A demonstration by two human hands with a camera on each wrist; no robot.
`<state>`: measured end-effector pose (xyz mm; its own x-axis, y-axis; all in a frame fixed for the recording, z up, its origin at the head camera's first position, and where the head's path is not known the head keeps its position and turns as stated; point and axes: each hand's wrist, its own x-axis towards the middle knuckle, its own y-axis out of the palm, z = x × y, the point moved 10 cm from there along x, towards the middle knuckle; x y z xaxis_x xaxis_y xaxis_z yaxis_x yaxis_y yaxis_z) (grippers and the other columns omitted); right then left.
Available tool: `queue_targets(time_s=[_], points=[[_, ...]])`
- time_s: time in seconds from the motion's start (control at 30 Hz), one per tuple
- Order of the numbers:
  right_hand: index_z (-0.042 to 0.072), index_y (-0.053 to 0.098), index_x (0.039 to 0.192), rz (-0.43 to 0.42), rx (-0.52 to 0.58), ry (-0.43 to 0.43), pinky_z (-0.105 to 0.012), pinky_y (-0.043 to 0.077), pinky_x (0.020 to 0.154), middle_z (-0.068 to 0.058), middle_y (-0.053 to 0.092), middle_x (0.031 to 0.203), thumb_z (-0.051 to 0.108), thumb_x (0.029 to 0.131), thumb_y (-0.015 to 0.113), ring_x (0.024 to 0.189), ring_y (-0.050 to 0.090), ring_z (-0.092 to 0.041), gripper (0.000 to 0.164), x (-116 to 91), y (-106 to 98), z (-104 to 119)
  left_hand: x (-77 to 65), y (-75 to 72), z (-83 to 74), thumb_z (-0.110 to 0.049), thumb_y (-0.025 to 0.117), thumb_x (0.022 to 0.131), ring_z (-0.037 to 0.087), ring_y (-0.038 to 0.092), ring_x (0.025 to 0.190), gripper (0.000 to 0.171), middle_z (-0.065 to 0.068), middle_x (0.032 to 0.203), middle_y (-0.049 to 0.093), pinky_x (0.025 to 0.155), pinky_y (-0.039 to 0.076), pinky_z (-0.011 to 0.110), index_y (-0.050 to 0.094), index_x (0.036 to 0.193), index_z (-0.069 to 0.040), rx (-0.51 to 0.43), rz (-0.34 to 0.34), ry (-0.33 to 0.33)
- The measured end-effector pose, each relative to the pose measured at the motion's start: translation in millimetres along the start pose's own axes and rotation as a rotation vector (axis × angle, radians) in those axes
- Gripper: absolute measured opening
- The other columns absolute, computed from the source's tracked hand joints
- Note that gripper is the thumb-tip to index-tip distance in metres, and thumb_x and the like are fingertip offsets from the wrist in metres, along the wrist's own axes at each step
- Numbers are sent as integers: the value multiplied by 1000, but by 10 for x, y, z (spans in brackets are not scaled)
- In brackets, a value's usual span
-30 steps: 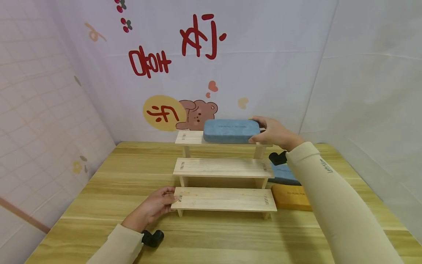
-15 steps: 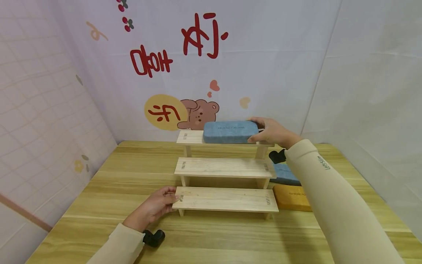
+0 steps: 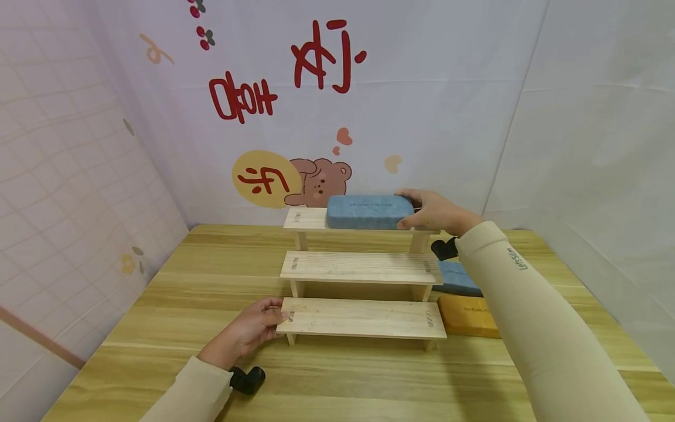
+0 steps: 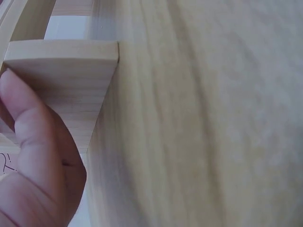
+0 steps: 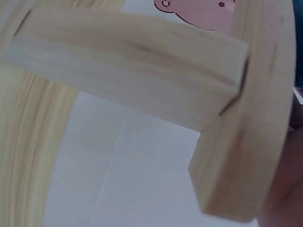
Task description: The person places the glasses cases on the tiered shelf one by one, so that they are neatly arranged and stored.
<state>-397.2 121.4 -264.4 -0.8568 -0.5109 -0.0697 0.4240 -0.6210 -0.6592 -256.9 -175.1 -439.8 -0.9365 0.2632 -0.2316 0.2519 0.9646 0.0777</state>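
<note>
Two pinches, right hand (image 3: 435,213) on blue oblong suede-look case (image 3: 370,213) at 3 o'clock, left hand (image 3: 252,329) on pale-wood stepped stand (image 3: 364,267) at 8, so overpushing could topple the case.

The wooden table (image 3: 337,381) bears a tiered stand (image 3: 361,317), blue case (image 3: 456,279) and yellow case (image 3: 466,316).

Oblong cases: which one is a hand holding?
The blue case on the top shelf, its end gripped by the right hand; the other blue case and the yellow case lie on the table.

Oblong blue case (image 3: 364,213) flat atop three-tiered pale wooden stand (image 3: 358,317).
</note>
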Motion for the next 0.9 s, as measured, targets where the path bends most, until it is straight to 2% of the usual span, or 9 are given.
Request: queue_targets(time_s=[0.2, 0.33, 0.47, 0.57, 0.73, 0.9], points=[[14, 25, 153, 3, -8, 17, -43, 40, 89, -18, 34, 148, 23, 85, 74, 116, 41, -29, 85, 1, -8, -25, 3, 9, 5, -3, 51, 96, 12, 62, 85, 48, 11, 105, 57, 72, 52, 25, 29, 133, 17, -1, 5, -2], [15, 24, 154, 10, -3, 20, -43, 41, 87, -18, 38, 144, 23, 84, 74, 113, 43, -30, 86, 1, -7, -26, 4, 11, 12, -2, 51, 96, 12, 61, 85, 47, 11, 106, 56, 73, 52, 26, 28, 133, 18, -3, 6, -3], [15, 18, 155, 12, -16, 14, -53, 35, 102, -18, 26, 154, 24, 85, 74, 133, 34, -36, 90, -6, -17, -25, 7, 18, 16, -2, 51, 96, 12, 61, 86, 47, 12, 106, 56, 74, 53, 26, 28, 133, 17, -6, 7, -3], [16, 15, 156, -16, -37, 2, -58, 26, 109, -16, 20, 157, 27, 85, 74, 142, 22, -37, 93, -31, -67, -18, 14, 20, 18, -2, 51, 96, 12, 61, 86, 47, 11, 106, 56, 73, 52, 26, 28, 133, 17, -5, 10, 0], [18, 17, 155, -103, -29, -66, -58, 29, 107, -12, 29, 154, 28, 87, 73, 140, 27, -32, 89, -175, -207, 65, 23, 14, 26, -3, 52, 96, 12, 62, 85, 46, 10, 104, 57, 72, 52, 26, 30, 132, 16, -7, 11, -3], [19, 24, 154, -189, -10, -136, -54, 31, 106, -11, 35, 151, 22, 89, 71, 137, 32, -30, 81, -370, -340, 144, 12, 8, 22, -3, 51, 97, 12, 62, 85, 47, 11, 106, 57, 72, 52, 26, 28, 134, 16, -3, 5, -9]])
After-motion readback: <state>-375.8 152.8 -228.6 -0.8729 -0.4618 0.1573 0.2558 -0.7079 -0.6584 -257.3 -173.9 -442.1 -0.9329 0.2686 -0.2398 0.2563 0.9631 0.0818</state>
